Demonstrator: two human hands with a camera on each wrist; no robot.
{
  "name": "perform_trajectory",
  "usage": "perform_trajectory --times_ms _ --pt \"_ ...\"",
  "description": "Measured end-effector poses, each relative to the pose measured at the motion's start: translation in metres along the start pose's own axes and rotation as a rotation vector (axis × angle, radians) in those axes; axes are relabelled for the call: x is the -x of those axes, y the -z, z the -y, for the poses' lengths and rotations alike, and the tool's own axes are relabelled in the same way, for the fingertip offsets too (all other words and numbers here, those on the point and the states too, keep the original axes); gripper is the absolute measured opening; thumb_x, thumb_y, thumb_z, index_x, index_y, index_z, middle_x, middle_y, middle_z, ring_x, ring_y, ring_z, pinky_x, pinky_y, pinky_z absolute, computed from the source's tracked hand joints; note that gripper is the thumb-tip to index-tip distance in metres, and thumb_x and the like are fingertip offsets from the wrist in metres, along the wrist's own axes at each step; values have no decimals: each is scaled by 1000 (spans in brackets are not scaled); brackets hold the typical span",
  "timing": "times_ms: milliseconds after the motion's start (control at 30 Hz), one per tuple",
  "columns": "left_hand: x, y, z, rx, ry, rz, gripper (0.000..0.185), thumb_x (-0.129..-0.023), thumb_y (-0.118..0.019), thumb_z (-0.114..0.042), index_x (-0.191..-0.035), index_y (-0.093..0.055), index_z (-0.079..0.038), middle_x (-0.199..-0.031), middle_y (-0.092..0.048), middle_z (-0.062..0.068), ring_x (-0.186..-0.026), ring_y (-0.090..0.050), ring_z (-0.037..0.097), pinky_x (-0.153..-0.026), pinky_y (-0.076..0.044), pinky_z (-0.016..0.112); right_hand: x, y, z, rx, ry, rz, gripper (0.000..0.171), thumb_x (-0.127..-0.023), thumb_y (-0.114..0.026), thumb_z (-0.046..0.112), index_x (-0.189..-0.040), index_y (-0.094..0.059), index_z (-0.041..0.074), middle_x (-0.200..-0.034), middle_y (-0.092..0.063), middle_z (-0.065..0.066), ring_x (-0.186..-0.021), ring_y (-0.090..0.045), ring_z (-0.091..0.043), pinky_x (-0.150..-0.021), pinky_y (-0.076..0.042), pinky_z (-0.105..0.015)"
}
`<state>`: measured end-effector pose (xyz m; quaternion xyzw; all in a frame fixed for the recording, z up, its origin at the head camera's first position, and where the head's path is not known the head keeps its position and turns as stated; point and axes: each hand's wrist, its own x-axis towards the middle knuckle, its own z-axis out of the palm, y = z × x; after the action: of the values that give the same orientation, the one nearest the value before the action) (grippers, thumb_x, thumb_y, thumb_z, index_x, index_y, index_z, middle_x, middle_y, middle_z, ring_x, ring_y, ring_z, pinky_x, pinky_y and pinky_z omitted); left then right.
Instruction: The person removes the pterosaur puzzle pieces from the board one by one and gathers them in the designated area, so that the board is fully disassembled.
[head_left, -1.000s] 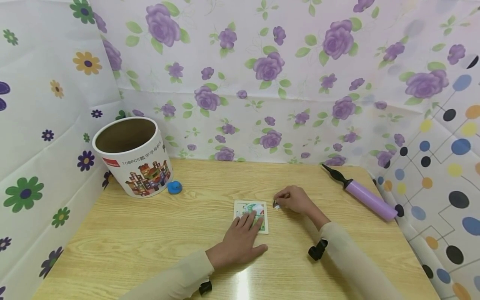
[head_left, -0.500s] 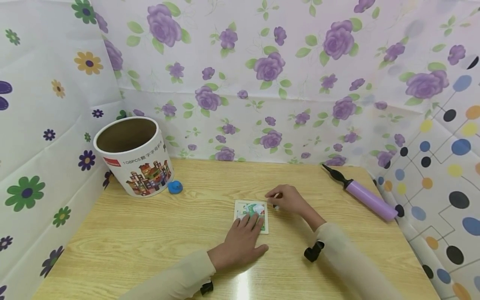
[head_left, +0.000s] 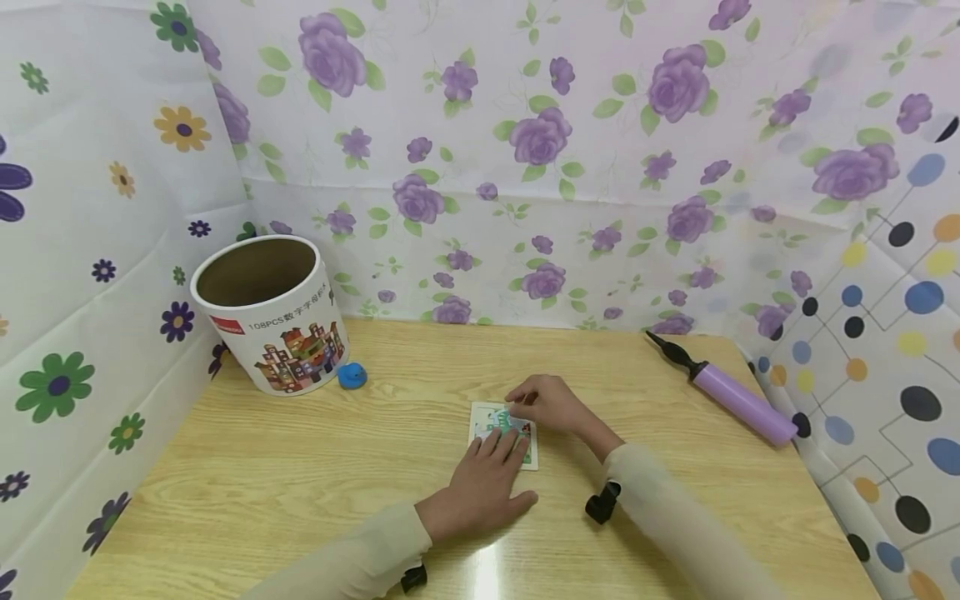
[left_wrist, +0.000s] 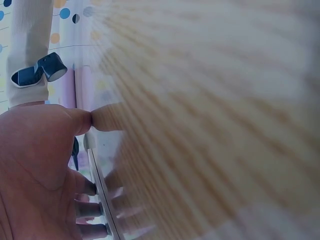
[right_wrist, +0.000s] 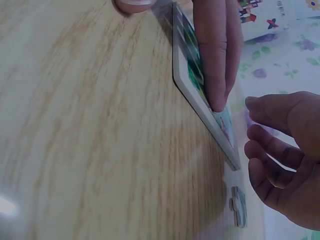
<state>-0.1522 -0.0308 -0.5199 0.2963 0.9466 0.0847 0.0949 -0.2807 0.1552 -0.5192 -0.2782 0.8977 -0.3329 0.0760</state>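
- Puzzle board (head_left: pixel 503 433): one, flat on table (head_left: pixel 300 467), centre, long axis running away from person.
- L hand (head_left: pixel 480 483): fingers straight, pressing board's near half.
- R hand (head_left: pixel 551 404): at far-right corner, fingers curled; whether it pinches anything can't tell.
- One loose puzzle piece (right_wrist: pixel 239 206) beside board in R wrist view.
- Also: one tub (head_left: pixel 270 312), one purple pump (head_left: pixel 731 398).
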Motion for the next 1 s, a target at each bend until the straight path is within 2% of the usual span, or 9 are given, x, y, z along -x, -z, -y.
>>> perform_trajectory --times_ms 233,433,767,1000 --pt "0 0 0 -16 -11 0 80 -104 -40 -61 -163 -26 -9 -169 -21 13 -155 -22 36 -119 -29 57 -11 -9 -1 24 47 20 18 -95 -75 23 -111 -81 17 -101 -73 6 -87 -63 -7 -77 -54 -32" --pt "1 0 0 -13 -19 0 80 -104 -41 -60 -163 -25 -8 -169 -20 14 -155 -20 37 -118 -29 59 -19 -13 3 11 78 73 16 -95 -75 23 -109 -81 19 -102 -70 6 -87 -62 -7 -73 -54 -31" --pt "-1 -4 3 -50 -36 -36 81 -104 -41 -62 -162 -28 -8 -167 -26 15 -153 -26 37 -116 -32 59 -24 -15 7 51 110 125 10 -94 -76 21 -101 -83 20 -98 -67 7 -86 -57 -8 -71 -50 -29" --pt "0 -2 3 -47 -26 -21 80 -104 -40 -61 -163 -27 -9 -168 -25 14 -154 -24 36 -117 -31 58 -26 -17 6 75 125 122 8 -94 -77 21 -99 -83 21 -97 -67 8 -86 -57 -7 -73 -50 -29"
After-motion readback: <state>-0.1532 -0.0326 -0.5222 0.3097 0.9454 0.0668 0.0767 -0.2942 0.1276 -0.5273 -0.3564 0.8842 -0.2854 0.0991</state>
